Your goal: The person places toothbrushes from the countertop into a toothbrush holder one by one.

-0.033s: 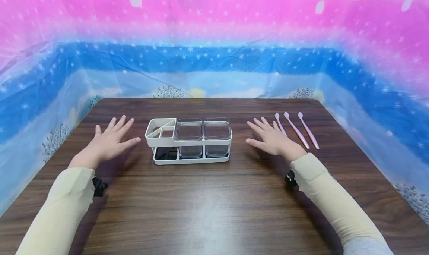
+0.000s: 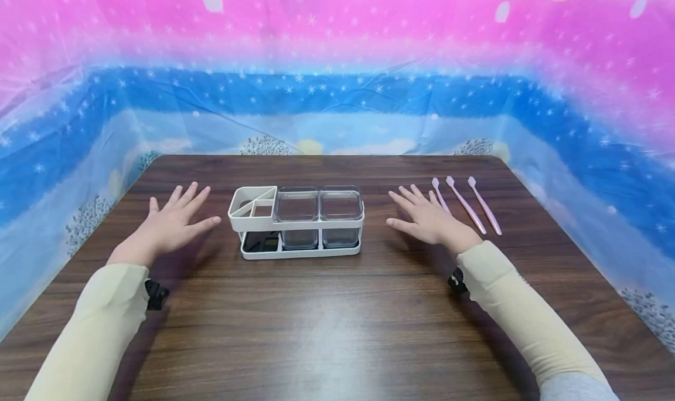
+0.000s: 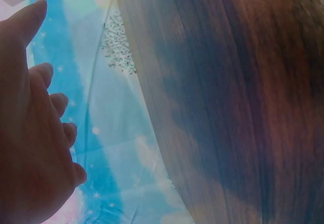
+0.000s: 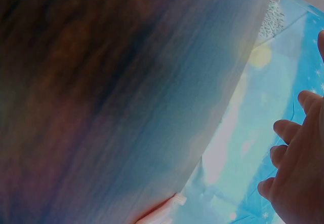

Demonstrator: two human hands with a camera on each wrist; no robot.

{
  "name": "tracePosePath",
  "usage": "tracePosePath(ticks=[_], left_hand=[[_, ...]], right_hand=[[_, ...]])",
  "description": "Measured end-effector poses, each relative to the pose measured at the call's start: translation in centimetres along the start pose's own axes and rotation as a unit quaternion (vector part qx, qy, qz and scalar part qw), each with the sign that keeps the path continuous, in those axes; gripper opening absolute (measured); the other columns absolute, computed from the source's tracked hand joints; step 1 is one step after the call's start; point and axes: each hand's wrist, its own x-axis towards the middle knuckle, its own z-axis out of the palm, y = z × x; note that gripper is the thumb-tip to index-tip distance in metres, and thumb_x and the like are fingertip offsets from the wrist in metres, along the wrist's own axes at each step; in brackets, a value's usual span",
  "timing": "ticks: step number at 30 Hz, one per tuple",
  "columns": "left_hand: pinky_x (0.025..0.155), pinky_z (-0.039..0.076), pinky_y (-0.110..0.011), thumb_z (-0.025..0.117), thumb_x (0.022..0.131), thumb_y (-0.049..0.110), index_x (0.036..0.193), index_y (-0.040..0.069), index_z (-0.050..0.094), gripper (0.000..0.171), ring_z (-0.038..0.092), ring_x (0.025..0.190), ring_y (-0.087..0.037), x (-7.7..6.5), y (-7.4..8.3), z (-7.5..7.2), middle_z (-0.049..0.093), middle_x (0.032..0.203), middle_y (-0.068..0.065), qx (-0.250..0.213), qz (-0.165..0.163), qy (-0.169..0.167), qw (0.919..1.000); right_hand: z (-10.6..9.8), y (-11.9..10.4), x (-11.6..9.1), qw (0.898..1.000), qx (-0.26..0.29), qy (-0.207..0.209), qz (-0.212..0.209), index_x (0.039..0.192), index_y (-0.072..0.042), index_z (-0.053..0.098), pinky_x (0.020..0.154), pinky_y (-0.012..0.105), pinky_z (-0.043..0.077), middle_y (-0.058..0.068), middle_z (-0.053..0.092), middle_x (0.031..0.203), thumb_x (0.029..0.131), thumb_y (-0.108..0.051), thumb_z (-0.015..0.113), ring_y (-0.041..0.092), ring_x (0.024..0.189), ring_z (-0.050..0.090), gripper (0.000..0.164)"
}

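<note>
Head view, table and room: a dark wood-grain table (image 2: 337, 319) is filling the lower part, and a starry pink-and-blue cloth (image 2: 337, 90) is hanging along its left, back and right.
Since the earlier frame: the left hand (image 2: 171, 225), white rack (image 2: 296, 226), right hand (image 2: 429, 219) and three pink sticks (image 2: 466, 204) are staying in the same places.
Left hand: spreading its fingers, palm down, apart from the rack.
White rack: standing between the hands, its long axis running left to right, clear bins (image 2: 297, 206) sitting toward its right end.
Right hand: spreading its fingers, partly hiding the leftmost stick.
Pink sticks: lying beside that hand, long axes slanting, broader tips pointing away from the person.
</note>
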Motion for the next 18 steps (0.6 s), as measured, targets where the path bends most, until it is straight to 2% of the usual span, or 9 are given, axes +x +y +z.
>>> tracePosePath(ticks=[6, 10, 15, 18], left_hand=[[0.099, -0.014, -0.073, 0.039, 0.095, 0.062, 0.155, 0.009, 0.007, 0.086, -0.005, 0.142, -0.049, 0.0, 0.2, -0.1, -0.001, 0.158, -0.025, -0.009, 0.001, 0.003, 1.0000], [0.099, -0.013, -0.074, 0.045, 0.095, 0.058, 0.155, 0.009, 0.005, 0.088, -0.005, 0.142, -0.049, -0.2, 0.1, -0.2, 0.002, 0.158, -0.024, -0.035, 0.009, 0.008, 0.9993], [0.101, -0.009, -0.074, 0.065, 0.087, 0.045, 0.156, 0.010, 0.001, 0.100, -0.004, 0.142, -0.048, -0.3, 0.5, 0.0, 0.005, 0.157, -0.027, -0.120, 0.031, -0.001, 0.9923], [0.104, 0.004, -0.072, 0.070, 0.085, 0.040, 0.156, 0.016, -0.003, 0.104, 0.002, 0.142, -0.050, -0.3, 1.0, 0.2, 0.003, 0.158, -0.025, -0.179, 0.038, -0.015, 0.9831]], right_hand=[[0.0, 0.0, -0.3, 1.000, -0.003, 0.003, 0.001, 0.155, -0.017, 0.023, 0.113, 0.061, 0.003, 0.013, 0.019, 0.159, 0.095, -0.061, 0.042, 0.036, 0.147, 0.007, 0.076], [0.1, 0.2, -0.4, 1.000, 0.001, 0.016, -0.005, 0.153, -0.014, 0.028, 0.113, 0.061, 0.006, 0.016, 0.024, 0.157, 0.095, -0.058, 0.046, 0.037, 0.146, 0.011, 0.075], [-0.7, 0.8, -0.7, 0.997, 0.010, 0.067, -0.030, 0.146, -0.005, 0.040, 0.112, 0.058, 0.020, 0.021, 0.036, 0.150, 0.095, -0.045, 0.055, 0.039, 0.141, 0.026, 0.066], [-1.3, 1.4, -1.0, 0.994, 0.017, 0.101, -0.040, 0.141, -0.002, 0.046, 0.109, 0.054, 0.028, 0.022, 0.044, 0.143, 0.095, -0.039, 0.058, 0.039, 0.134, 0.037, 0.060]])
